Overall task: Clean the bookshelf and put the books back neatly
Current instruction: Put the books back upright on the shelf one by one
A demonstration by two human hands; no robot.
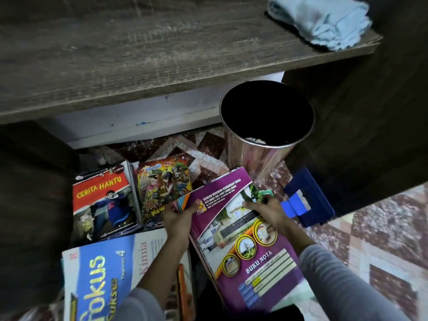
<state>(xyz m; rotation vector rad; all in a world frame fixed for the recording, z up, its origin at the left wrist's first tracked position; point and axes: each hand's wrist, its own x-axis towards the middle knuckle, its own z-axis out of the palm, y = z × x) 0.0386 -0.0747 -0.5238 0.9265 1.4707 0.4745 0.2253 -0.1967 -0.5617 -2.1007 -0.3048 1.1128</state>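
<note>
Purple BUKU NOTA notebook stack [252,242] held in both grips over the patterned floor [382,228], below the shelf.
The left grip [178,218] curls round the stack's far left corner, and the right grip [266,210] clasps its far right edge. To the left on the floor lie the CERITA HANTU book [102,200] and a comic [164,181], with the blue Fokus book [97,274] nearer. A metal bin [261,156] stands just beyond the stack, and a blue cloth [322,22] lies on the wooden shelf [139,54].

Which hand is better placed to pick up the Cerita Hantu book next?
Left. The left hand holds the purple stack on the side toward the Cerita Hantu book; the right hand is farther.
</note>
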